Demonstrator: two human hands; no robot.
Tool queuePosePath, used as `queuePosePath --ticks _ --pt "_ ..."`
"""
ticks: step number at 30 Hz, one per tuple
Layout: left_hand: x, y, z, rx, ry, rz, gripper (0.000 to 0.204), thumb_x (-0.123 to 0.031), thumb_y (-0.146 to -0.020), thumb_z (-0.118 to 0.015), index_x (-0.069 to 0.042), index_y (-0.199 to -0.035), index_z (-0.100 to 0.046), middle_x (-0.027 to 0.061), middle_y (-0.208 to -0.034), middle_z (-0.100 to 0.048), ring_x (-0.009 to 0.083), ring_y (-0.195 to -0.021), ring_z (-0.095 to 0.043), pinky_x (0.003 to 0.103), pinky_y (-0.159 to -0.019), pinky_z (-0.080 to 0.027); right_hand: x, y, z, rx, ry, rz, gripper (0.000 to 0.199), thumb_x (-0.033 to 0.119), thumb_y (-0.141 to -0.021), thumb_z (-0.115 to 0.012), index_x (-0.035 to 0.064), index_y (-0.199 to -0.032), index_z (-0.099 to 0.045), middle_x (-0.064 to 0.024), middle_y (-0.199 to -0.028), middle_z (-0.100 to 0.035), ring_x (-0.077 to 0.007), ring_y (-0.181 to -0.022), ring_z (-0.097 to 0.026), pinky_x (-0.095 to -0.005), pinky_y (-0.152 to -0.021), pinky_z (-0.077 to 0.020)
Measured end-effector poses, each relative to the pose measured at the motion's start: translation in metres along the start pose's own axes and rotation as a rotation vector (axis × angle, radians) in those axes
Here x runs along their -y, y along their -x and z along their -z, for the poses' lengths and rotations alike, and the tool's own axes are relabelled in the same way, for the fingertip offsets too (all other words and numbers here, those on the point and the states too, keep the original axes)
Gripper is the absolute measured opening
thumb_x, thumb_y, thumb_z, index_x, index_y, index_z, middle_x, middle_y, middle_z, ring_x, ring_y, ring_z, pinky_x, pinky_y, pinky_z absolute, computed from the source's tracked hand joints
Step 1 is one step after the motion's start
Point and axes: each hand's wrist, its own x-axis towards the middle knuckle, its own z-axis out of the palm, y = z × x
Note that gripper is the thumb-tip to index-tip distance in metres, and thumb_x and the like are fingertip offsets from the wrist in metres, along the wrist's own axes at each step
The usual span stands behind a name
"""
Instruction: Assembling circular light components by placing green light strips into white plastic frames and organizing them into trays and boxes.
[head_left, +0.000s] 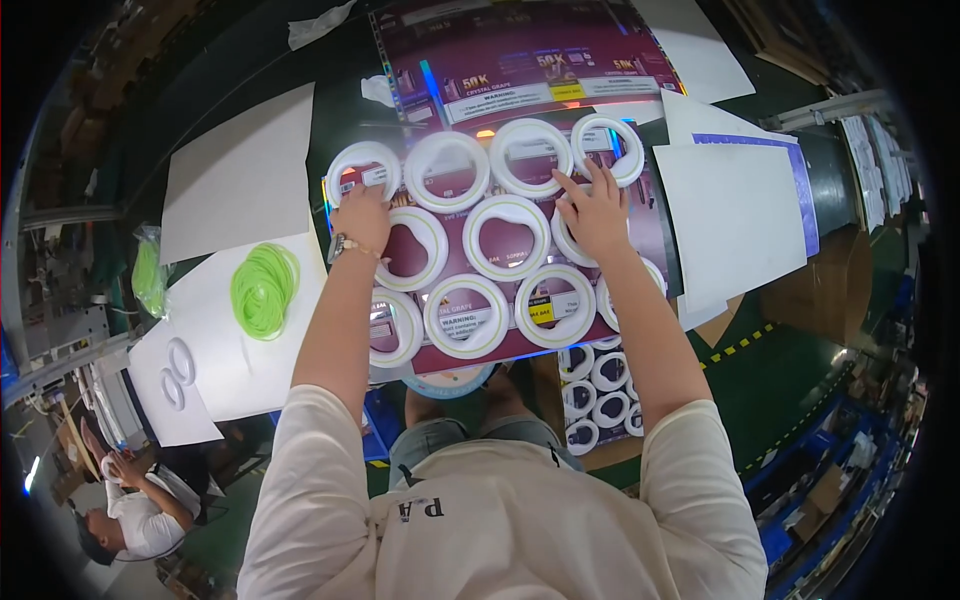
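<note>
Rows of white rings, several with a thin green line around them, lie on a dark purple printed sheet. At the far left of the back row, my left hand has its fingers closed over the near rim of a white ring; the thumb is hard to see. My right hand is spread, its fingertips reaching the near edge of the back-right ring and the ring beside it. Under that palm, another ring is partly covered. Between my forearms lie a middle ring and front rings.
More purple printed sheets lie at the back. Pale boards sit right; left are white sheets, a bundle of green bands and two loose rings. A box of rings stands below the table. Another person sits lower left.
</note>
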Motion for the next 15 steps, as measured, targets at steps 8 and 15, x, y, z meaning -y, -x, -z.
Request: queuePosePath --ticks 8,15 --pt "0.007 -0.001 0.008 -0.089 0.081 -0.088 0.025 -0.021 -0.077 -0.070 -0.014 -0.101 -0.070 0.0070 -0.098 -0.067 0.0281 -0.093 -0.063 0.044 -0.075 -0.050 -0.004 0.003 -0.005 -0.026 0.046 0.000 0.047 0.039 -0.088 -0.059 0.0425 -0.133 -0.047 -0.0131 -0.147 -0.031 -0.0333 -0.137 -0.028 -0.0611 -0.103 -0.0282" --pt "0.031 0.009 -0.001 -0.232 0.249 -0.057 0.026 -0.018 -0.076 -0.070 -0.013 -0.101 -0.070 0.0088 -0.096 -0.067 0.0296 -0.091 -0.063 0.043 -0.078 -0.050 0.002 0.001 0.000 0.024 0.081 -0.001 0.049 0.041 -0.088 -0.057 0.0437 -0.136 -0.044 -0.0136 -0.147 -0.031 -0.0317 -0.137 -0.028 -0.0609 -0.103 -0.0282"
